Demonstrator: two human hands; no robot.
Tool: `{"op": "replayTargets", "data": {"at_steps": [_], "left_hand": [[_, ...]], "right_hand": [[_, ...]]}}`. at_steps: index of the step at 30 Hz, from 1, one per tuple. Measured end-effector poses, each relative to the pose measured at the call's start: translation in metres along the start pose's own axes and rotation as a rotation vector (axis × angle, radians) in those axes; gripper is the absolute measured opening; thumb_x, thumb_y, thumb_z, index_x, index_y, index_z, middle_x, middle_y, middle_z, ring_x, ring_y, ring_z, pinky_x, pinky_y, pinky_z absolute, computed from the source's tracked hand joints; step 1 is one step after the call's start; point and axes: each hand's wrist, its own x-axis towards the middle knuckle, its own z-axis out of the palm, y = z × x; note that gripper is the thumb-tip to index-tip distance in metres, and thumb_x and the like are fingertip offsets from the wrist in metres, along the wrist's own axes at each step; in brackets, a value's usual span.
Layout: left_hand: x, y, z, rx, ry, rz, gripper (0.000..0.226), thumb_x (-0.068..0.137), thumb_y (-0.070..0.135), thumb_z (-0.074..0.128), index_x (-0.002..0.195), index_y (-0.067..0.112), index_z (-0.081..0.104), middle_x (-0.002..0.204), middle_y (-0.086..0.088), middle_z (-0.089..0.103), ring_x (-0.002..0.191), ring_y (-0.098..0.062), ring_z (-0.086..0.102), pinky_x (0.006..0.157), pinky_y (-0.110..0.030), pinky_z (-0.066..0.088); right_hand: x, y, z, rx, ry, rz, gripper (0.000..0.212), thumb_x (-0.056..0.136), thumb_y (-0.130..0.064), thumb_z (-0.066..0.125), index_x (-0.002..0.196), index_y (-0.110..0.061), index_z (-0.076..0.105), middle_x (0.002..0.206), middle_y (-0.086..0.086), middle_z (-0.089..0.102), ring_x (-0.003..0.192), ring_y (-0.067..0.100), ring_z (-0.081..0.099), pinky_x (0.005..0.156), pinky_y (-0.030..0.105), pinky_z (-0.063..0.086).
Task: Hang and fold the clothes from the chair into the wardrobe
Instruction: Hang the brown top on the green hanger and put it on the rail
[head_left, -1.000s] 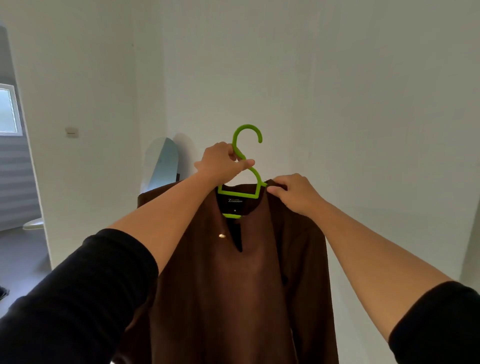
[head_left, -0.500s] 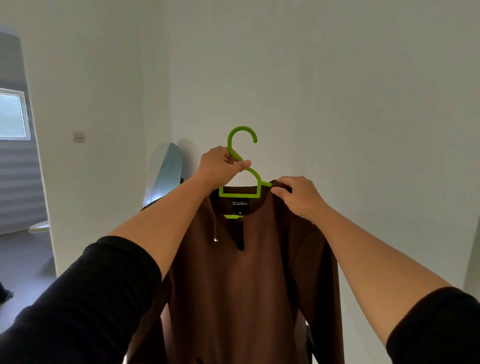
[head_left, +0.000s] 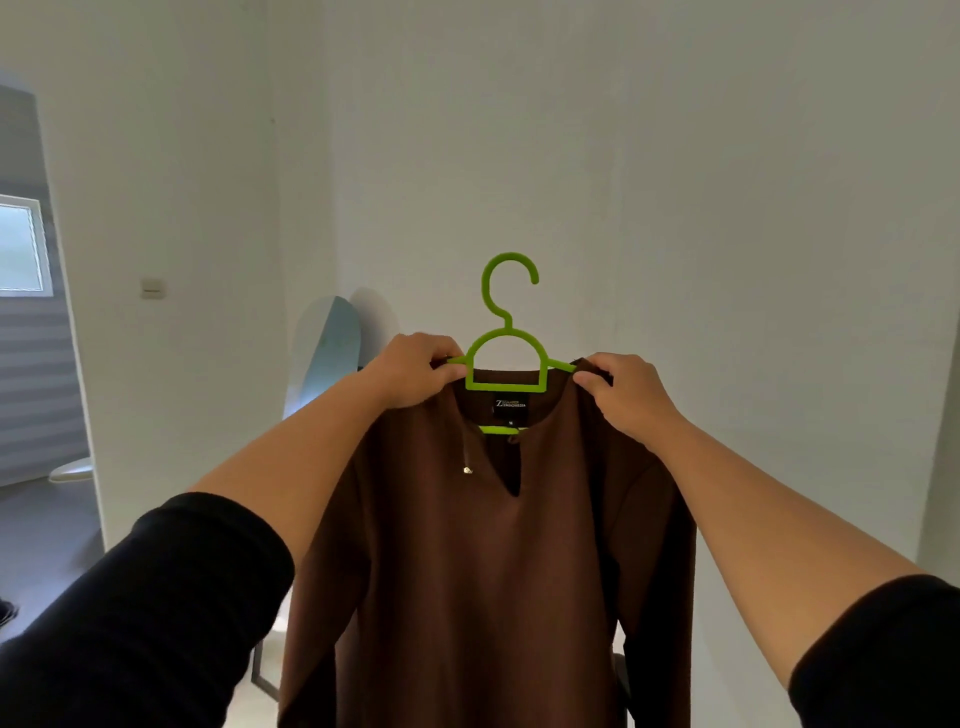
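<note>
Looking from nine o'clock across, we see a window (head_left: 21, 244) through a doorway, a switch (head_left: 151, 287) on the white wall (head_left: 675, 156), and a pale blue board (head_left: 324, 353) leaning in the corner. At centre we hold up the brown shirt (head_left: 493, 561) on its green hanger (head_left: 506, 358). Our left hand (head_left: 415, 371) pinches the shirt's shoulder over the hanger arm; our right hand (head_left: 626, 397), toward three o'clock, pinches the other shoulder. Both black sleeves (head_left: 156, 613) sit at the bottom corners.
</note>
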Motion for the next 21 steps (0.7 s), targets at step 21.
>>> {"op": "replayTargets", "data": {"at_steps": [21], "left_hand": [[0.005,0.13,0.063,-0.068,0.262,0.35,0.053,0.084,0.048,0.061,0.132,0.032,0.047,0.13,0.005,0.054,0.124,-0.02,0.047,0.1,-0.043,0.029]], "right_hand": [[-0.079,0.019,-0.12,-0.813,0.411,-0.158,0.063,0.084,-0.024,0.065,0.142,-0.028,0.039,0.104,0.014,0.058,0.088,0.035,0.056,0.068,0.044,0.042]]}}
